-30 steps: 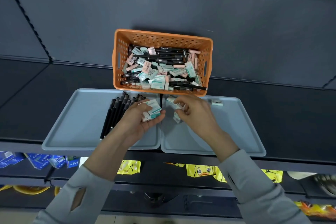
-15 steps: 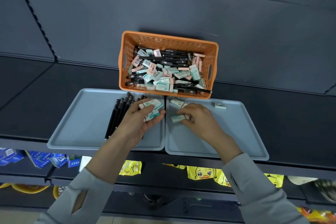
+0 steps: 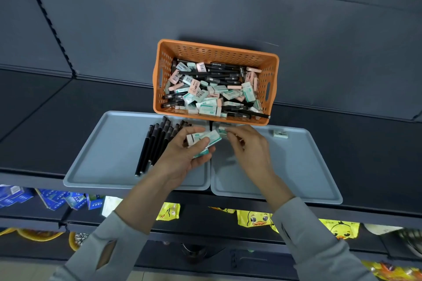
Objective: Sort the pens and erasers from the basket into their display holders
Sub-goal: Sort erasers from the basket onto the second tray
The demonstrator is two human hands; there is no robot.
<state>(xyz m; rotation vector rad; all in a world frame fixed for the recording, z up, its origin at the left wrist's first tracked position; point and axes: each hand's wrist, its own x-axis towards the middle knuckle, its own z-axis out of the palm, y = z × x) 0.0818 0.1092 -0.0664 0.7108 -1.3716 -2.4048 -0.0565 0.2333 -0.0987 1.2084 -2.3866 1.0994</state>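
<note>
An orange basket (image 3: 271, 70) at the back of the shelf holds a jumble of black pens and mint and pink erasers. Two grey trays lie in front of it. The left tray (image 3: 102, 157) carries a row of black pens (image 3: 153, 146). My left hand (image 3: 187, 157) grips a small stack of mint-and-white erasers (image 3: 203, 138) over the gap between the trays. My right hand (image 3: 249, 148) pinches one eraser (image 3: 222, 131) at the stack's right end, above the right tray (image 3: 303, 166). A single eraser (image 3: 280, 133) lies at that tray's far edge.
The shelf surface and back wall are dark grey. Below the shelf's front edge hang blue packets (image 3: 52, 198) on the left and yellow duck packets (image 3: 255, 218) in the middle and right.
My right hand has come up from the right tray's floor to the stack in my left hand and now pinches an eraser there. The left hand stays in place.
</note>
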